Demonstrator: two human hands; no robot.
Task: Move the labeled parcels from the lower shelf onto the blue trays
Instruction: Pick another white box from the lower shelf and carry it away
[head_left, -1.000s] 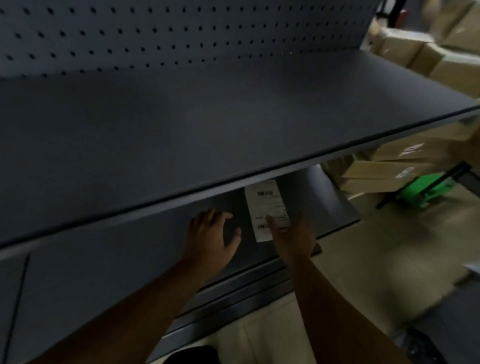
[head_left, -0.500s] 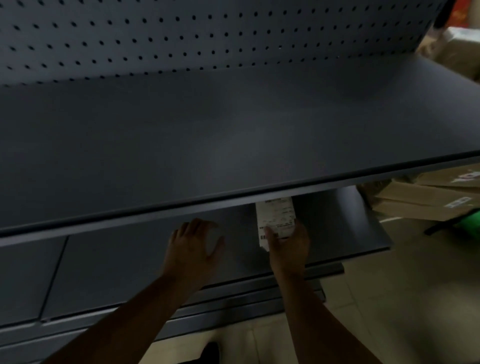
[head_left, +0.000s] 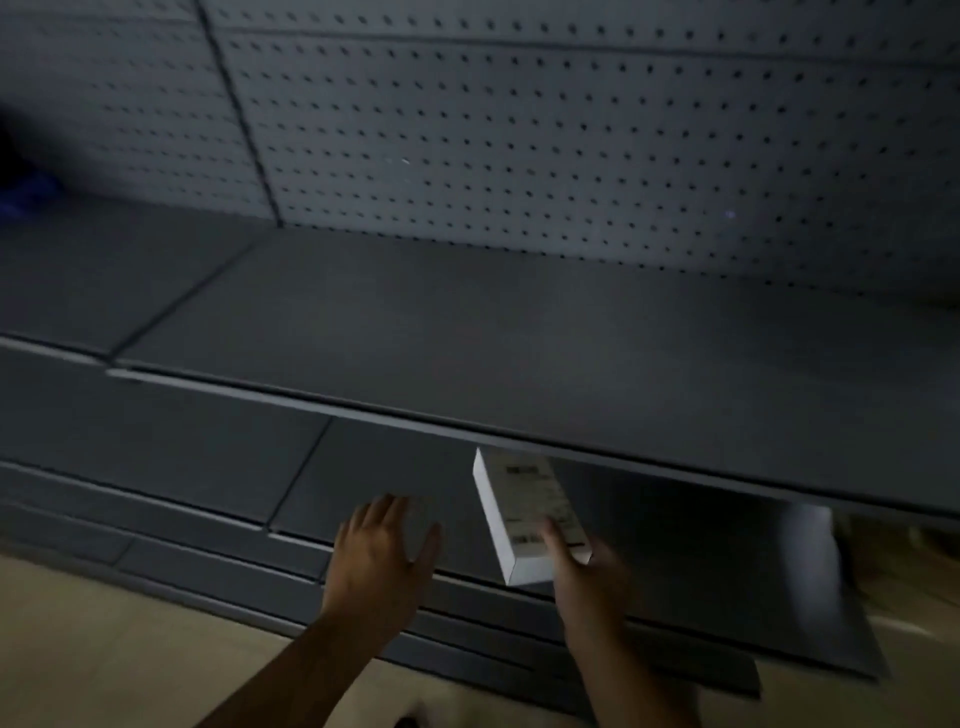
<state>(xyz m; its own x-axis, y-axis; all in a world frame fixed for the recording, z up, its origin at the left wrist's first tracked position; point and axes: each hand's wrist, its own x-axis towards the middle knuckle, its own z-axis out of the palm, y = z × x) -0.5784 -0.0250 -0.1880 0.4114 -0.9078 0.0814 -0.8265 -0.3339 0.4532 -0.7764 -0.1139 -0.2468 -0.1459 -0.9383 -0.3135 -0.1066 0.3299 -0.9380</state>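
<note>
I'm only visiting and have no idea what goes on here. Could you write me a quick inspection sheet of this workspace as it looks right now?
Surface: dark grey upper shelf, bare; lower shelf beneath it, partly hidden.
Job's things: one white labeled parcel, near end tilted up at the lower shelf's front; only a dim blue shape far left, too dark to identify.
Clutter: nothing seen.
Hands: right hand grips the parcel's near end, thumb on the label; left hand open, fingers spread, touching no parcel.
Cables: nothing seen.
Surroundings: pegboard back panel, beige floor, dim light, image blurred.
</note>
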